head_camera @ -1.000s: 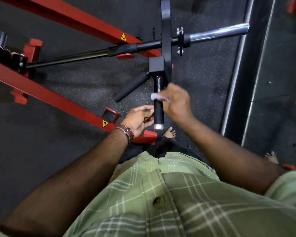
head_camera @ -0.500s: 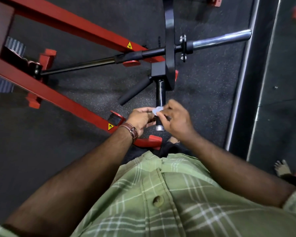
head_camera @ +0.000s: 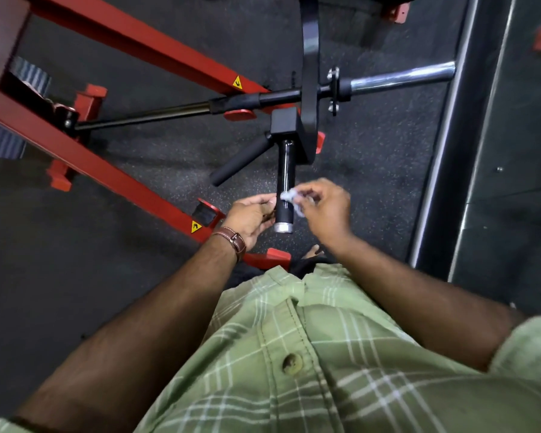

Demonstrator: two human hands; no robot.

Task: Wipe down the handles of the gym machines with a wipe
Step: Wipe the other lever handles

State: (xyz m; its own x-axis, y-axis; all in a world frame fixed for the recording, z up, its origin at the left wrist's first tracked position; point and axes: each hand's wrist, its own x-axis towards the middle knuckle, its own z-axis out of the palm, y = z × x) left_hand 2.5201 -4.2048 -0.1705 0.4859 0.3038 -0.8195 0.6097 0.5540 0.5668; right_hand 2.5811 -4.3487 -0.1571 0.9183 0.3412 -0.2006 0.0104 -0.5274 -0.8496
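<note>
A black upright handle (head_camera: pixel 285 170) with a silver end cap sticks out below the machine's black bracket, in the middle of the view. My right hand (head_camera: pixel 324 209) pinches a small crumpled white wipe (head_camera: pixel 290 197) against the handle's lower half, on its right side. At the handle's left side, near the end cap, my left hand (head_camera: pixel 250 215) has loosely curled fingers whose tips reach the handle. It wears a brown strap on the wrist. A second black foam handle (head_camera: pixel 238 165) angles down to the left from the same bracket.
Two red frame beams (head_camera: pixel 113 179) run diagonally across the dark rubber floor on the left. A black plate (head_camera: pixel 310 73) and a chrome bar end (head_camera: pixel 400 78) lie beyond the handles. A metal floor strip (head_camera: pixel 434 170) runs along the right. A bare foot (head_camera: pixel 314 251) shows below my hands.
My right hand slid the wipe down the upright handle from its upper part to its lower half. My left hand stayed beside the handle's lower end. The view shifted slightly.
</note>
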